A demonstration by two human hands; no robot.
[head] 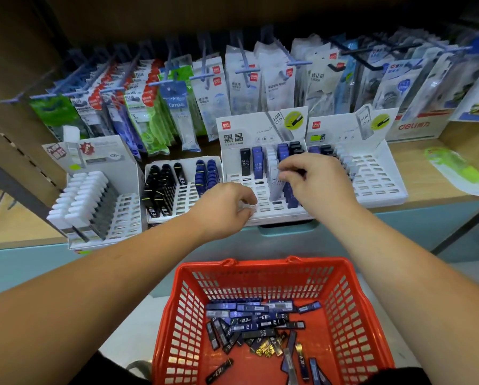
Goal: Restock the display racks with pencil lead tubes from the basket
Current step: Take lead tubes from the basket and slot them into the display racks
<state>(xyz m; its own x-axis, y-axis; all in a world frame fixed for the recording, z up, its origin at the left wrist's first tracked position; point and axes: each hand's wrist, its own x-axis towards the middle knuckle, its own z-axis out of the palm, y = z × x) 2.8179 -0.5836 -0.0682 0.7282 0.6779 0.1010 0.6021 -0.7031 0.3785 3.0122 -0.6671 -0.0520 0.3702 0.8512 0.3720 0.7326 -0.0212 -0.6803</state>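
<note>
A stationery shop, with lots of things set out to buy.
The white display rack [260, 126] stands on a wooden shelf [416, 168], with other racks [371, 173] on each side of it. Behind it, packets [243, 87] hang in rows on hooks [249, 70]. In front of it, lower down, is a red shopping basket [343, 295] with small tubes [249, 320] in it.

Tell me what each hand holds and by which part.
Right hand pinches a dark lead tube over the middle rack; its fingers hide where. Left hand: cannot tell.
</note>
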